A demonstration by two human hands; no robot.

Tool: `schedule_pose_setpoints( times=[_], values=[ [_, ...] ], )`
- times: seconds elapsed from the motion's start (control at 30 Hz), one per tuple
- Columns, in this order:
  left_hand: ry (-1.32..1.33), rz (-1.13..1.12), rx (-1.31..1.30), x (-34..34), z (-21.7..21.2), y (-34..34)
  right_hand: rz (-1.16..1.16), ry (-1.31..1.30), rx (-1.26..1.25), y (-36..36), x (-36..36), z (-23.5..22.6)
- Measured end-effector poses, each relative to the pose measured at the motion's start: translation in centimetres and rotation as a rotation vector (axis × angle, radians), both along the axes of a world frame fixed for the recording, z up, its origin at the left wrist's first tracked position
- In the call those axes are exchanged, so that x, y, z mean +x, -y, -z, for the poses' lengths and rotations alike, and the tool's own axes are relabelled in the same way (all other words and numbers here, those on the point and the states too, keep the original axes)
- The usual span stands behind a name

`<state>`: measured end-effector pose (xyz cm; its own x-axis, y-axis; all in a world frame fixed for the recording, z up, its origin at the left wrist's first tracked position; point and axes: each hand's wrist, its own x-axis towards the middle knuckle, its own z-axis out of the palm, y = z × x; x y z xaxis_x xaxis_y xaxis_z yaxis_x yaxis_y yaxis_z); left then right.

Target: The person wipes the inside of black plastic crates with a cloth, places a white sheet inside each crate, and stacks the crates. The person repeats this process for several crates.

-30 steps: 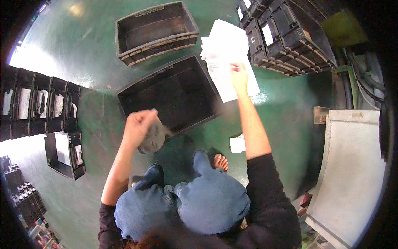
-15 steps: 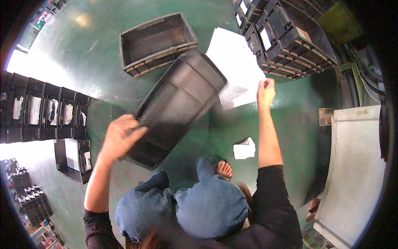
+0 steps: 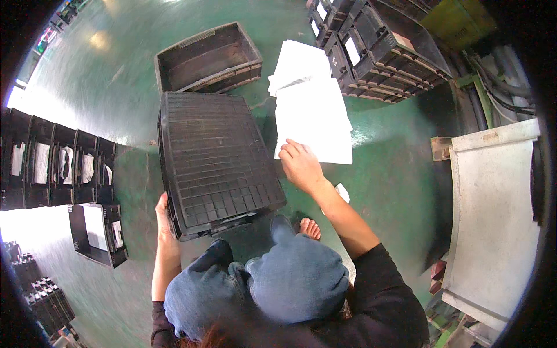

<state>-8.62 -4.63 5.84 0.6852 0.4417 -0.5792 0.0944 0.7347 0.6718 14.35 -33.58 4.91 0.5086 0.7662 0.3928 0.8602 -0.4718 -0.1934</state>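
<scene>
My left hand (image 3: 165,217) grips a black plastic crate (image 3: 214,156) by its near left edge. The crate is turned over, so its gridded underside faces up; part of my thumb and fingers is hidden by it. To the crate's right, my right hand (image 3: 301,165) rests its slightly spread fingers on the near left corner of a large white sheet of paper (image 3: 316,119). More white paper (image 3: 299,61) lies at that sheet's far end.
An upright black crate (image 3: 209,58) stands on the green floor beyond. Stacked black crates (image 3: 389,52) stand far right, and a crate row (image 3: 58,156) at left. A pale panel (image 3: 493,214) is at right. A small white piece (image 3: 343,192) lies near my right forearm.
The overturned crate has swung leftward and nearer, and its underside now faces me. My right hand has moved from the paper's right edge to its near left corner; the sheet has turned.
</scene>
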Motion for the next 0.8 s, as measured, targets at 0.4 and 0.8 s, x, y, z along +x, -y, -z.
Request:
schedule_pose_setpoints(
  times=[0.4,0.8],
  values=[
    [-0.038,0.885,1.935,4.5,-8.9,2.1,0.575,-0.301,0.618,1.6,6.7,-11.9],
    [-0.114,1.207,2.111,1.0,0.9,7.7,-0.031,-1.055,0.014,-19.3,-2.9,-7.9]
  ],
)
